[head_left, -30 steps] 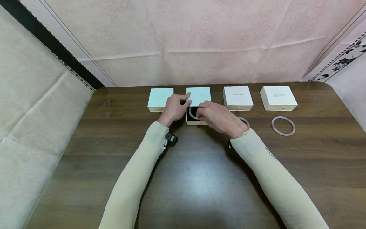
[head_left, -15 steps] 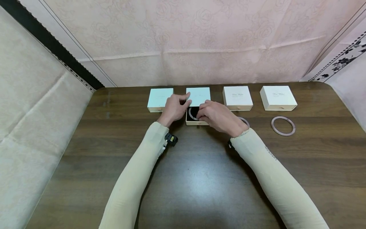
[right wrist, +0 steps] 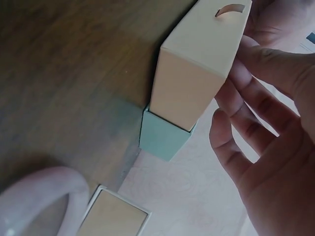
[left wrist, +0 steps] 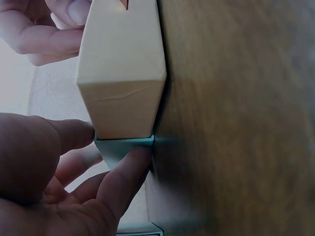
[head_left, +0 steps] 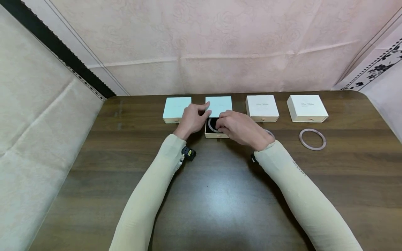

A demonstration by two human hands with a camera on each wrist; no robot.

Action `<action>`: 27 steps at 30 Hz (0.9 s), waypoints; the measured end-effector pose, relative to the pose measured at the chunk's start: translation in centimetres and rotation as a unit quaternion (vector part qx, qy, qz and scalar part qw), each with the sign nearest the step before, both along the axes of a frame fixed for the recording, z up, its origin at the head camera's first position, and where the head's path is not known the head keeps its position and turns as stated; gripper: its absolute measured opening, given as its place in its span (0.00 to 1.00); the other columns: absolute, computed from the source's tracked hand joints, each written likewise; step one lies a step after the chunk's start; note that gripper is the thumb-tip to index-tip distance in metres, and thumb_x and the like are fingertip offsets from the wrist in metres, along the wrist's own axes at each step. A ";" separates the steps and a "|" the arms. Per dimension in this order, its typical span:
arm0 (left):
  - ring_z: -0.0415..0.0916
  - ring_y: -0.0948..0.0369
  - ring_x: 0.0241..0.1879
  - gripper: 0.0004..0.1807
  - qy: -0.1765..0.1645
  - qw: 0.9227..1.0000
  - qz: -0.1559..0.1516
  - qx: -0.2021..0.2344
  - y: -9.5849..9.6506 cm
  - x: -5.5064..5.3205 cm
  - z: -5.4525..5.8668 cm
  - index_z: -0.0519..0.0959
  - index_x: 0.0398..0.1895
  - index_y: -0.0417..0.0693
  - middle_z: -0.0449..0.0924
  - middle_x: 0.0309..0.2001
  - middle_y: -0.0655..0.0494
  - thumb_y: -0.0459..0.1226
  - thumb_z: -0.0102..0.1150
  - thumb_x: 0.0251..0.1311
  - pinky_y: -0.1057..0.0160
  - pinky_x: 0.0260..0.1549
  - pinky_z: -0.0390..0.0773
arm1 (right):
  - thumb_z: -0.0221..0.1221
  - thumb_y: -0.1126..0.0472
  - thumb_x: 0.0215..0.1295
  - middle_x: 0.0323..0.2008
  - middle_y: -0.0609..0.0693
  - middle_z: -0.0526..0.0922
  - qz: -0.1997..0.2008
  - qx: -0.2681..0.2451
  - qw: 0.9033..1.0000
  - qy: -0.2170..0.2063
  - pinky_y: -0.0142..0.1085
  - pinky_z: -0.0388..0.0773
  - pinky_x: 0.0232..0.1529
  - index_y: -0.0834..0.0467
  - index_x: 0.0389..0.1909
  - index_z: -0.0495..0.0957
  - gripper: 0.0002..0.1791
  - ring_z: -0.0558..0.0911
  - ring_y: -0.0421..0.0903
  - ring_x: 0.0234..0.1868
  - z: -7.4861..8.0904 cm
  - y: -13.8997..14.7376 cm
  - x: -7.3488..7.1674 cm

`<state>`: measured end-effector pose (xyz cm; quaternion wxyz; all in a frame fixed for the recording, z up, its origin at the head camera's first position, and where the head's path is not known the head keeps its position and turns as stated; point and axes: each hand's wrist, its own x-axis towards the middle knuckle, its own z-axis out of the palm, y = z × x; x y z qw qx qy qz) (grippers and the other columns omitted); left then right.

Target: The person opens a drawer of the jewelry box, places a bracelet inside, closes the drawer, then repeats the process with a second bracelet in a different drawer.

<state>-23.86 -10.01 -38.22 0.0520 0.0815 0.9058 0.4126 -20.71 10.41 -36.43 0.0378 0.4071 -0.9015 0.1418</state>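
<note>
My left hand [head_left: 192, 120] grips the mint sleeve [head_left: 221, 106] of a small jewelry box, thumb and fingers at its sides. The cream drawer [head_left: 216, 135] is pulled out towards me, showing a black lining. A pale lilac bangle [head_left: 210, 125] lies in the drawer. My right hand [head_left: 240, 129] reaches in over the drawer's right side, its curled fingers pinching the bangle; their tips are hidden. In the left wrist view, fingers touch the sleeve [left wrist: 110, 150] just behind the drawer. In the right wrist view, the thumb and fingers bend over the drawer's edge [right wrist: 197, 49].
Another mint box [head_left: 177, 108] stands shut to the left. Two white boxes, a nearer one [head_left: 261, 106] and a farther one [head_left: 307, 106], stand to the right. One loose bangle [head_left: 313, 148] lies in front of them; another bangle [head_left: 269, 132] is partly hidden behind my right wrist.
Both hands stay in the same place at the box and drawer. Only a very slight shift of the whole view shows.
</note>
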 end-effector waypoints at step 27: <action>0.78 0.50 0.39 0.22 -0.003 1.000 0.003 0.005 0.1 0.1 0.1 0.73 0.71 0.57 0.74 0.70 0.56 0.44 0.54 0.76 0.62 0.36 0.69 | 0.71 0.62 0.59 0.27 0.39 0.80 -0.012 0.048 0.999 -0.019 0.37 0.79 0.32 0.48 0.22 0.83 0.10 0.79 0.39 0.30 1.0 -0.9 1.3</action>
